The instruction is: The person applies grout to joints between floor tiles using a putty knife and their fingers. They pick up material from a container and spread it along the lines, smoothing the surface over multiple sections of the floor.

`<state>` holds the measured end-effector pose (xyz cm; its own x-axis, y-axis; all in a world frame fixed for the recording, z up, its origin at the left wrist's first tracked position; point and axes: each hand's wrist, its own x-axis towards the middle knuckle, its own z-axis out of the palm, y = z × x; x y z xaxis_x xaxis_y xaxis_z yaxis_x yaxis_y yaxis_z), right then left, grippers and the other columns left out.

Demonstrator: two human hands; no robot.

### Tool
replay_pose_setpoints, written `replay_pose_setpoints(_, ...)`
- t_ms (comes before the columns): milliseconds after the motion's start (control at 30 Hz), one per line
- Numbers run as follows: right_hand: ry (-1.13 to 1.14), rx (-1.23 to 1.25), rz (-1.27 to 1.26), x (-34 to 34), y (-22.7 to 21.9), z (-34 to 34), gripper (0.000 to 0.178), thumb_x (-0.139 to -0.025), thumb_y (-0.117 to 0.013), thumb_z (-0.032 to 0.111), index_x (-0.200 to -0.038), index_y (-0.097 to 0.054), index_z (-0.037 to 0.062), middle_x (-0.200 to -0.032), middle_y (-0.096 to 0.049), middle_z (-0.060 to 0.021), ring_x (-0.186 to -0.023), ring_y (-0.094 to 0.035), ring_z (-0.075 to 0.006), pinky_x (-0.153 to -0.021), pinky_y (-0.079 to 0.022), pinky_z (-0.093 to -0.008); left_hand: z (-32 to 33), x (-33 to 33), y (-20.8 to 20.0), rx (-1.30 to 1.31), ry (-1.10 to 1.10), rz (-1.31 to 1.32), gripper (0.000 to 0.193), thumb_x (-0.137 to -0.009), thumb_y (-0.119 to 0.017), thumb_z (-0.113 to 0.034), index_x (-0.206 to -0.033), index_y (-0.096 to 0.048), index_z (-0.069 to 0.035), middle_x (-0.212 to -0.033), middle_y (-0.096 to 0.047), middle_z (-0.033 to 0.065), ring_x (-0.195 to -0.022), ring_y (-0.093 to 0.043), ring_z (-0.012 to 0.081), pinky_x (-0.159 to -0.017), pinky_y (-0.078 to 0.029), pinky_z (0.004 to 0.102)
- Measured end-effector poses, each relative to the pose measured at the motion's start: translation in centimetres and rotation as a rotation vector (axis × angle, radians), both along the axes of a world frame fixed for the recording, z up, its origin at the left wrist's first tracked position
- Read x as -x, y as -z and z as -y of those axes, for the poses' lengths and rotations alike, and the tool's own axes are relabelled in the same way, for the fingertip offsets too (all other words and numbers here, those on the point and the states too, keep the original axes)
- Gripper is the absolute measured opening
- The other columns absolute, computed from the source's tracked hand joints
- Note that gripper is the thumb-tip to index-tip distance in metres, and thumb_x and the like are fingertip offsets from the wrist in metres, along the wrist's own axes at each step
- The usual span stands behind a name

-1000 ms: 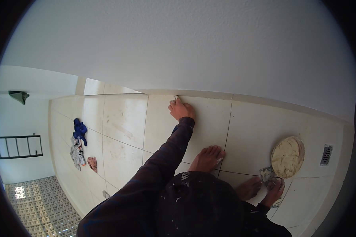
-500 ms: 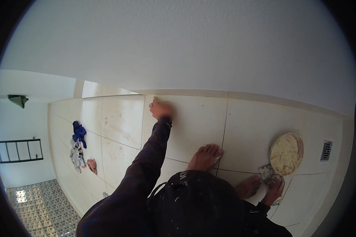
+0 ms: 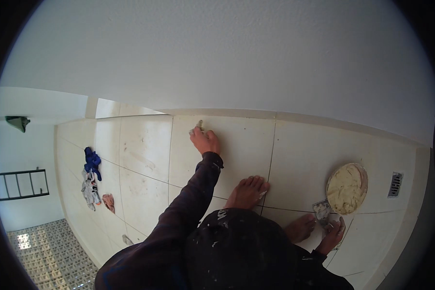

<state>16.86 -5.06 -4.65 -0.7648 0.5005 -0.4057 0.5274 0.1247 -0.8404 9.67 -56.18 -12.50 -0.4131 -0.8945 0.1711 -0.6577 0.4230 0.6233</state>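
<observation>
My left hand (image 3: pixel 205 140) is stretched out low in front of the wall's foot, over the tiles. Its fingers pinch a small, pale greenish piece (image 3: pixel 200 125) whose kind I cannot make out. My right hand (image 3: pixel 331 236) is on the right, beside my foot, with its fingers curled around a flat, putty-smeared plate (image 3: pixel 321 209). Part of that plate is hidden by the hand. Just beyond it stands a round tub (image 3: pixel 364 180) filled with cream-coloured putty (image 3: pixel 346 190).
A pale wall (image 3: pixel 237 58) rises from a low skirting (image 3: pixel 227 113). My bare feet (image 3: pixel 248 193) stand on cream tiles. A floor drain (image 3: pixel 395 185) lies right of the tub. Cloths (image 3: pixel 90 188) lie at left, near a dark ladder-like rack (image 3: pixel 20 184).
My left hand has shifted right and slightly back from the wall, and the small piece in its fingers now shows. My right hand stays almost in place beside the tub.
</observation>
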Motion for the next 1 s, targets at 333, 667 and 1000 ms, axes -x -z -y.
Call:
replay_pose_setpoints(333,-0.029,0.006,0.056,-0.5,0.2,-0.6,0.044,-0.102,-0.052,0.028,-0.135,-0.051,-0.0008,-0.095,-0.061,-0.0047,-0.077,-0.054,-0.0114,-0.07,-0.047,-0.0256,5.5,0.0,1.7,0.185,0.043,0.188,0.032,-0.079,-0.053,-0.002,-0.107,-0.066,0.006,-0.115,-0.059,0.0201,-0.111,-0.052,0.039,-0.096,-0.045,0.0454)
replay_pose_setpoints(667,-0.803,-0.817,-0.045,-4.3,-0.3,-2.5,0.045,-0.086,-0.067,0.004,-0.127,-0.051,-0.0027,-0.116,-0.054,-0.0235,-0.11,-0.053,-0.0422,-0.092,-0.046,-0.0478,6.3,1.0,0.1,0.032,0.159,0.186,0.026,-0.079,-0.054,-0.002,-0.102,-0.063,0.006,-0.111,-0.059,0.0226,-0.111,-0.052,0.0413,-0.096,-0.044,0.0478)
replay_pose_setpoints(1000,-1.087,-0.544,-0.038,2.2,-8.6,3.3,0.033,-0.087,-0.06,0.009,-0.119,-0.059,0.0005,-0.095,-0.06,-0.0171,-0.077,-0.062,-0.0343,-0.068,-0.05,-0.0418,2.0,-10.7,-3.7,-0.365,0.128,-0.038,0.019,-0.093,-0.069,-0.018,-0.099,-0.061,-0.001,-0.094,-0.066,0.008,-0.09,-0.065,0.0159,-0.076,-0.055,0.0318)
